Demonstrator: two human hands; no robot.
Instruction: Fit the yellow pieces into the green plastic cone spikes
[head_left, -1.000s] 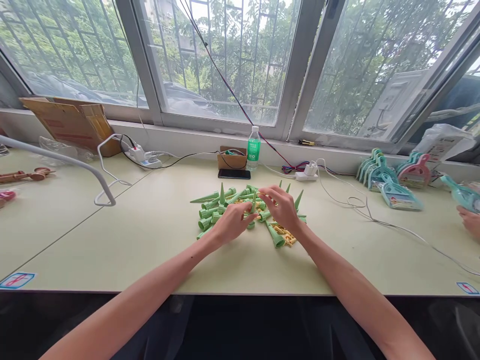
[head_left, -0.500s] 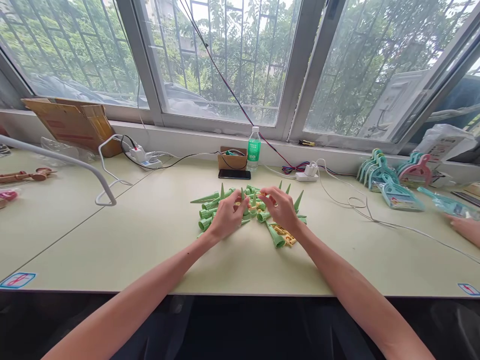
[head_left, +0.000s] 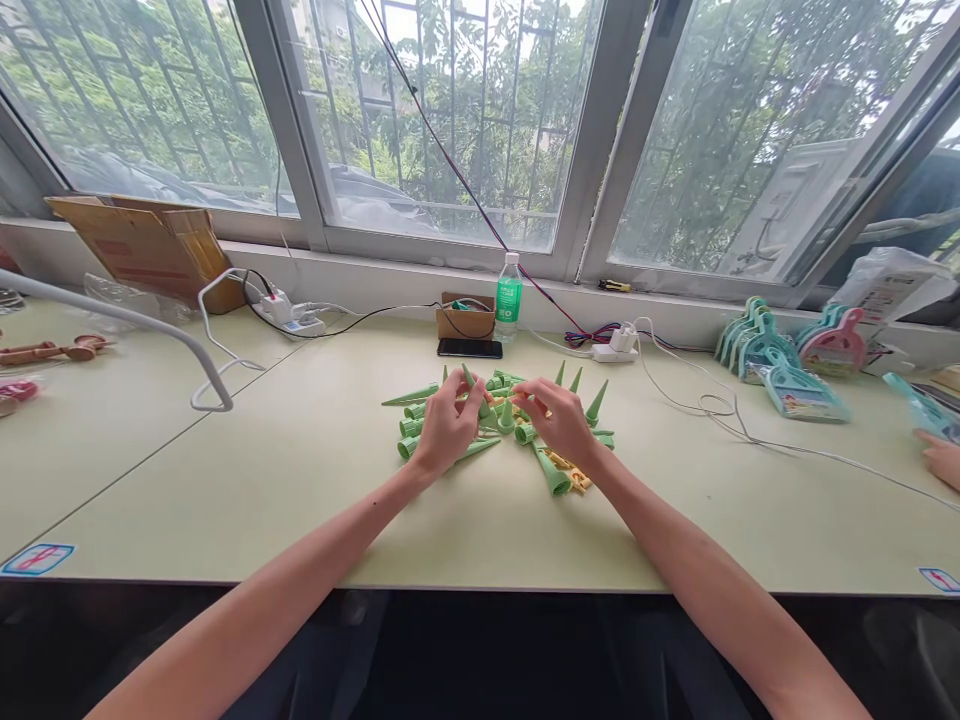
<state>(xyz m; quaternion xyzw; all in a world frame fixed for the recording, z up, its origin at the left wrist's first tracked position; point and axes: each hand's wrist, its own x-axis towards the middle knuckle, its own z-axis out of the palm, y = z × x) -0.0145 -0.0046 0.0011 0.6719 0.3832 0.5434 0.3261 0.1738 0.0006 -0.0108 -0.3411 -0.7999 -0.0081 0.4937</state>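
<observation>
My left hand (head_left: 448,425) is closed around a green plastic cone-shaped spike (head_left: 469,378), its point tilted up and to the left. Opposite it, my right hand (head_left: 559,417) has thumb and fingertips pinched together, a small gap from the left hand; whatever sits in the pinch is too small to make out. Beneath and around both hands spreads a pile of similar green cones, some upright like the cone (head_left: 596,402) on the right, others lying down with open ends showing, like the cone (head_left: 556,478). Small yellow pieces (head_left: 579,477) lie by my right wrist.
Behind the pile are a black phone (head_left: 470,348), a small cardboard box (head_left: 465,318) and a bottle (head_left: 508,295). White cables (head_left: 739,425) cross the table on the right, near turquoise hangers (head_left: 802,390). Another person's hand (head_left: 941,460) shows at the right edge.
The cone in my left hand has tipped from nearly upright toward the left, and that hand has shifted slightly left. The other person's hand and the turquoise item have moved right.
</observation>
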